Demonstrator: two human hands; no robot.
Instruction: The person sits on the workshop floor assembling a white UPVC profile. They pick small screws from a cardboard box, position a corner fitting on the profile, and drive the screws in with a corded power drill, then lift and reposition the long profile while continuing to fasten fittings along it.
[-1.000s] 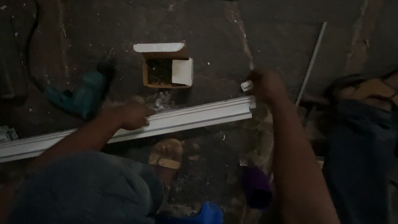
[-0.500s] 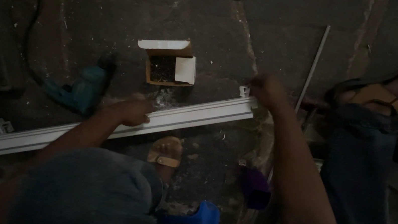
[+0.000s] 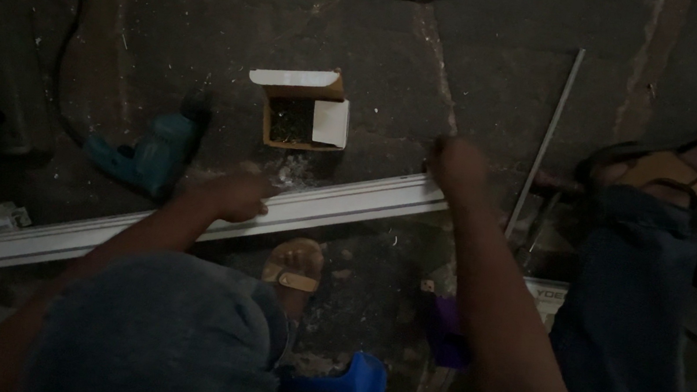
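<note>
White profile rail (image 3: 185, 225) lying slantwise on the dark floor, its left end cut off by the picture's edge, its right end under the right hand (image 3: 456, 165); the left hand (image 3: 233, 197) presses on its middle, fingers curled over the top edge. Bare floor lies open beyond the rail, save an open cardboard box of screws (image 3: 301, 115) and a teal power drill (image 3: 145, 158). The right fingers are blurred; their grip cannot be told.

Long white profile strip (image 3: 185, 225) lying flat on dark floor, running diagonally from lower left to upper right, ribbed along length, right end near small open cardboard box.
</note>
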